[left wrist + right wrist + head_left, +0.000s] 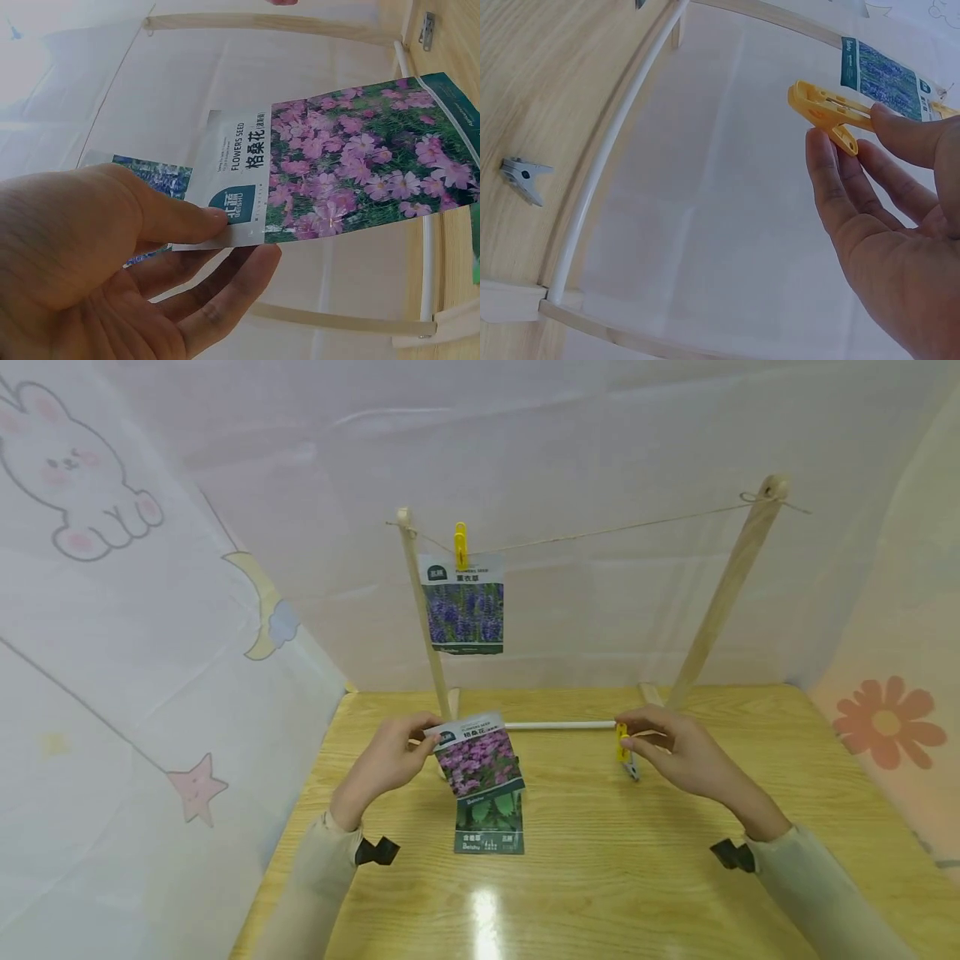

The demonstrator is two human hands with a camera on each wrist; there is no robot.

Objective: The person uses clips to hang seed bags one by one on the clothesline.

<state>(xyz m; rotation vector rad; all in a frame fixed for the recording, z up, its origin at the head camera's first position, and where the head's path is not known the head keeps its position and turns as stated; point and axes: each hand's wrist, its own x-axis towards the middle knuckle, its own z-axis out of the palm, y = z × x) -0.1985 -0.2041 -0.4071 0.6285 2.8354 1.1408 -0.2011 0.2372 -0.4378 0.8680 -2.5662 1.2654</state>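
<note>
My left hand [390, 758] pinches a seed packet with pink flowers [482, 762] at its top left corner. In the left wrist view the thumb lies on the packet's white header, fingers behind it. A green seed packet [489, 833] lies on the table, partly covered in the head view by the pink one. With thumb and fingertips, my right hand [678, 752] holds a yellow clothespin [821, 106]. A grey clothespin [523, 177] lies on the table beneath that hand. From the string [592, 534] hangs a purple-flower seed packet [467, 614], clipped by another yellow clothespin [461, 545].
The string runs between a left wooden post [422, 602] and a right wooden post [723, 593]. A white rod [562, 726] joins their bases low over the wooden table [600, 877]. Pale printed fabric [570, 435] surrounds the table at the back and sides.
</note>
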